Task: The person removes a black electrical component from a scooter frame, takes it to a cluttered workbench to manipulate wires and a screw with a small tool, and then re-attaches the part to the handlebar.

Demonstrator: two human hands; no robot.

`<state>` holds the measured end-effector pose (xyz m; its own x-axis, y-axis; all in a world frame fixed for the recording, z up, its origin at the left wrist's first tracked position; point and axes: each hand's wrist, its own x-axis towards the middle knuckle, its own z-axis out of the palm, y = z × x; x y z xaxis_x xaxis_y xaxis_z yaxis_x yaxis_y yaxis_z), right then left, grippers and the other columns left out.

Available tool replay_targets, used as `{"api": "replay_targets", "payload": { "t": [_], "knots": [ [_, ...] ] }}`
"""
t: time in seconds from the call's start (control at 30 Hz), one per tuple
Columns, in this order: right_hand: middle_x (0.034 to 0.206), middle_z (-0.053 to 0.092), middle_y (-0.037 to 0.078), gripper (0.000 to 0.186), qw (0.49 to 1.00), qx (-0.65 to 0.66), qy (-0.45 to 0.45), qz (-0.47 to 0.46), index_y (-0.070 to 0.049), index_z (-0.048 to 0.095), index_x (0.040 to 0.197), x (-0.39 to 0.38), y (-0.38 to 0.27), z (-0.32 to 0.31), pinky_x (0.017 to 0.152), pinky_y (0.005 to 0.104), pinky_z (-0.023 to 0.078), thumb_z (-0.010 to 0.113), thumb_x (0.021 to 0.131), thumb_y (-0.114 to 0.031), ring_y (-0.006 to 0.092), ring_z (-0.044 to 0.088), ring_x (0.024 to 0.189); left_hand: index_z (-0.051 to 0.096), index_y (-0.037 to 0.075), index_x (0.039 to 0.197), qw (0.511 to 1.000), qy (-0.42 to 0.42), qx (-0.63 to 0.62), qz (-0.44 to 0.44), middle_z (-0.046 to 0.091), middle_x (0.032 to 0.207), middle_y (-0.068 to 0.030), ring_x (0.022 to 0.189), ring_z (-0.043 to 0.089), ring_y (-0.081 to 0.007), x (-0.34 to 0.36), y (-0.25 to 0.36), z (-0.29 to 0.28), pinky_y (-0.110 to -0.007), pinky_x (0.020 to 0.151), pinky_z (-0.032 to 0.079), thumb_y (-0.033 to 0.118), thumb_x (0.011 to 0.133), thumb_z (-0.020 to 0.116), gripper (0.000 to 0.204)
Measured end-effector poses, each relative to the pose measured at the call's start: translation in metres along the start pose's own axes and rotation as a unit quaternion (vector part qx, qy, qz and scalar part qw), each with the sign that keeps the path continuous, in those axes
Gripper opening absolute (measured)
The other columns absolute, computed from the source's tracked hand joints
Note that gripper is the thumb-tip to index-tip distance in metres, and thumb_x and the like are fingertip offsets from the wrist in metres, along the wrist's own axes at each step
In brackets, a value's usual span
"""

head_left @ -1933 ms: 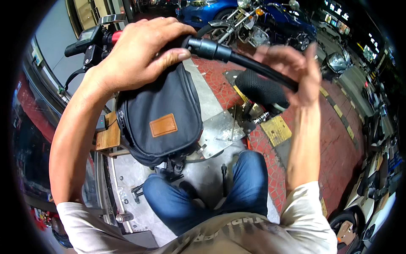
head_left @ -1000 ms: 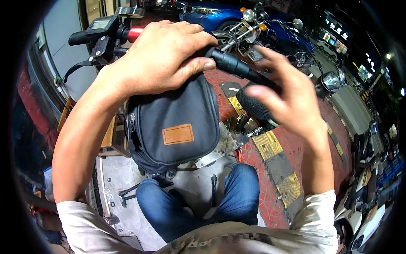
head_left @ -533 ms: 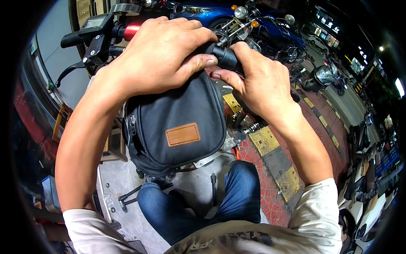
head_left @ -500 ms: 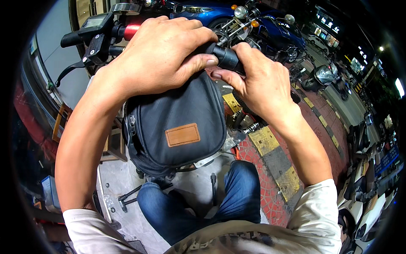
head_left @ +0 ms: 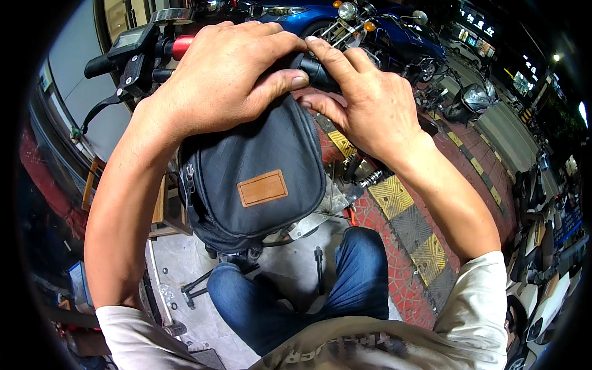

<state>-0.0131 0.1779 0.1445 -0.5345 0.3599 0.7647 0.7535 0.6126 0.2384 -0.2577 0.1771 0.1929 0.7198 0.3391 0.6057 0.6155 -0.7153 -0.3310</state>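
My left hand [head_left: 231,77] is closed over the top of a handlebar, just right of its red collar [head_left: 183,47]. A black cylindrical grip [head_left: 322,77] shows between my two hands, with my left thumb at its end. My right hand [head_left: 377,102] is closed around this grip from the right. Its index finger reaches over the top to my left fingertips, and its thumb lies underneath. Directly below hangs a black bag [head_left: 259,166] with a brown patch [head_left: 263,188]. My palms hide the middle of the bar.
A display [head_left: 131,40] and brake lever [head_left: 102,110] sit at the bar's left end. A parked motorcycle [head_left: 348,28] and blue car [head_left: 287,21] stand beyond. My jeans-clad knees [head_left: 357,259] are below the bag. Red and yellow-black paving [head_left: 394,197] runs along the right.
My right index finger has stretched up and left over the grip, toward my left fingertips. My right thumb has shifted slightly left. My left hand keeps nearly the same pose.
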Motion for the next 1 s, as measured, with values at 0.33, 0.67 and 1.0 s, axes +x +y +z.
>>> {"api": "replay_targets", "payload": {
  "t": [0.33, 0.67, 1.0],
  "knots": [
    [0.081, 0.071, 0.024, 0.046, 0.998, 0.046, -0.04, -0.002, 0.0, 0.058, 0.104, 0.007, 0.011, -0.001, 0.067, 0.0517, 0.059, 0.074, 0.095, -0.042, 0.0443, 0.072, 0.076, 0.068, 0.009, 0.126, 1.0, -0.006, -0.002, -0.001, 0.069, 0.107, -0.0133, 0.102, 0.067, -0.037, 0.001, 0.002, 0.0, -0.044, 0.088, 0.052, 0.028, 0.099, 0.067, 0.033],
    [0.077, 0.072, 0.019, 0.044, 0.999, 0.01, -0.021, -0.033, -0.004, 0.062, 0.104, 0.021, 0.007, 0.0, 0.069, 0.0519, 0.059, 0.078, 0.09, -0.043, 0.0422, 0.074, 0.077, 0.068, 0.006, 0.126, 1.0, 0.012, 0.015, 0.014, 0.07, 0.11, -0.0142, 0.105, 0.067, -0.0367, -0.001, -0.001, 0.003, -0.045, 0.091, 0.052, 0.031, 0.1, 0.066, 0.036],
    [0.084, 0.072, 0.018, 0.042, 1.0, 0.006, -0.024, -0.009, -0.006, 0.057, 0.108, 0.009, 0.007, 0.004, 0.069, 0.0517, 0.059, 0.079, 0.089, -0.036, 0.0407, 0.074, 0.081, 0.068, 0.008, 0.126, 1.0, -0.008, 0.012, -0.004, 0.069, 0.109, -0.0136, 0.103, 0.068, -0.0362, 0.002, 0.009, -0.008, -0.045, 0.089, 0.052, 0.032, 0.1, 0.067, 0.036]
  ]
}}
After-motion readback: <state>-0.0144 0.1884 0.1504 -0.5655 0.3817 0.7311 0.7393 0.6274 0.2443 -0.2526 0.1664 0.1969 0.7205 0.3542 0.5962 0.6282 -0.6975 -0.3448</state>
